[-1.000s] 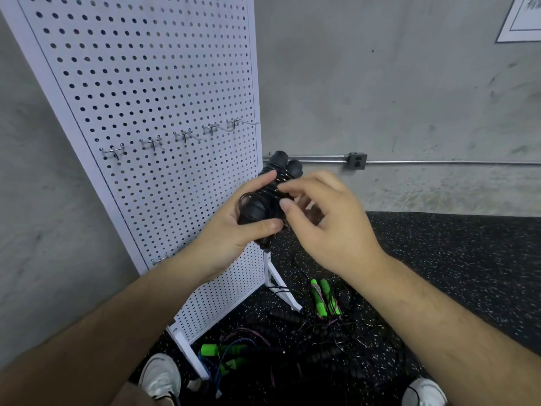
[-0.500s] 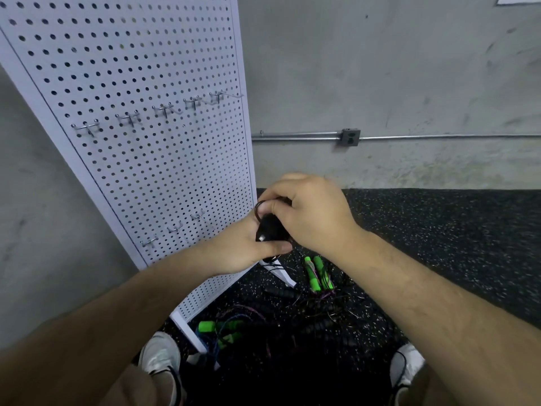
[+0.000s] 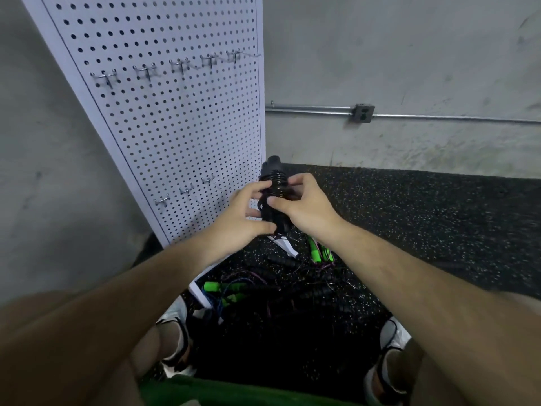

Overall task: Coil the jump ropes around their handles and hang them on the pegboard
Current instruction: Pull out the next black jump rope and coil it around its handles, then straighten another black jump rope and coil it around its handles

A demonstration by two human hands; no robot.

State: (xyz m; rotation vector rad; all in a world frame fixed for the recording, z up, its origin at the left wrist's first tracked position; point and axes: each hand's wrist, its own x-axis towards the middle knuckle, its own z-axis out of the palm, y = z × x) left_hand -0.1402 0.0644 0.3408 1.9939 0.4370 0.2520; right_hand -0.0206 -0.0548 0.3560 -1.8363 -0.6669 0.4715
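Here, both hands are gripping the black foam-handled jump rope bundle (image 3: 273,189) beside the white perforated metal pegboard (image 3: 175,118). The left hand (image 3: 243,212) is curling round its lower end, and the right hand (image 3: 304,206) is pinching the coiled black cord.

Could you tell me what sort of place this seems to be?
Probably a gym storage corner: speckled rubber floor, bare concrete wall, and a white pegboard beside loose jump ropes.
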